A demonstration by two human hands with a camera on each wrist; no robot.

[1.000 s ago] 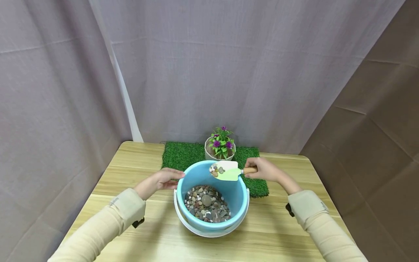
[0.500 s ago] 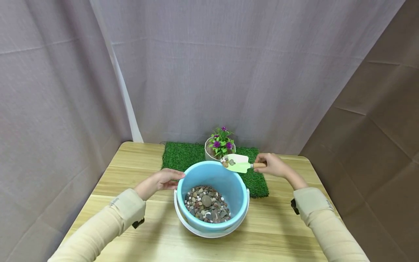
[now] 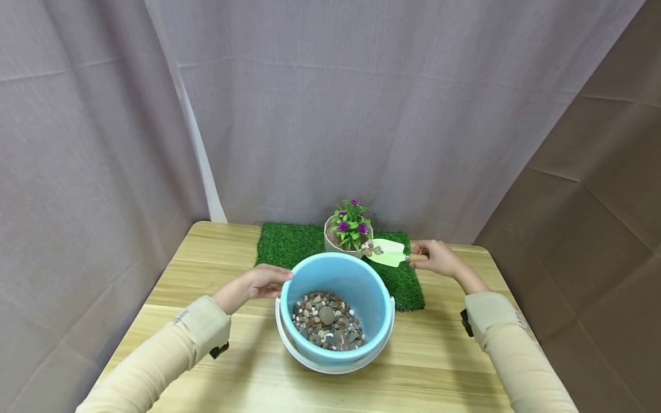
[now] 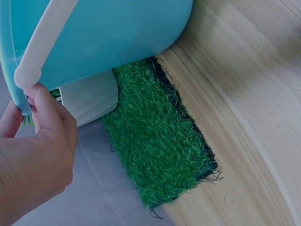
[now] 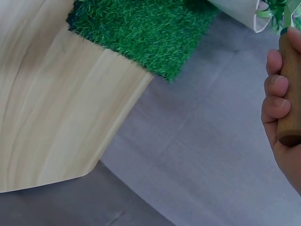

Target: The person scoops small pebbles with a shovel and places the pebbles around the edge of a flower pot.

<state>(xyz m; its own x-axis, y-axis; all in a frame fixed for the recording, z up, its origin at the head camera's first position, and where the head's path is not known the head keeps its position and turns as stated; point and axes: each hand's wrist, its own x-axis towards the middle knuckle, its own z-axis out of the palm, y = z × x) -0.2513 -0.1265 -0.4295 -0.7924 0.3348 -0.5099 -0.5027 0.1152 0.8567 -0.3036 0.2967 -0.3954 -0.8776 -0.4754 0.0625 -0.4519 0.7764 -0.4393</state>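
I have the left hand (image 3: 265, 281) pinching the rim of the bucket (image 3: 356, 284) at ten o'clock; the right hand (image 3: 438, 258) grips the trowel (image 3: 389, 253) by its handle. The blade, stones (image 3: 369, 248) at its tip, sits at about four o'clock from the pot (image 3: 333, 247), near it. I'd call this the carrying step; next, I judge, calls for a level blade.

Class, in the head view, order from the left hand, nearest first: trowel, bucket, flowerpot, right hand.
1. Bucket: pinched by the left hand.
2. Flowerpot: behind the bucket.
3. Trowel: right of the flowerpot.
4. Right hand: farthest right, holding the trowel.
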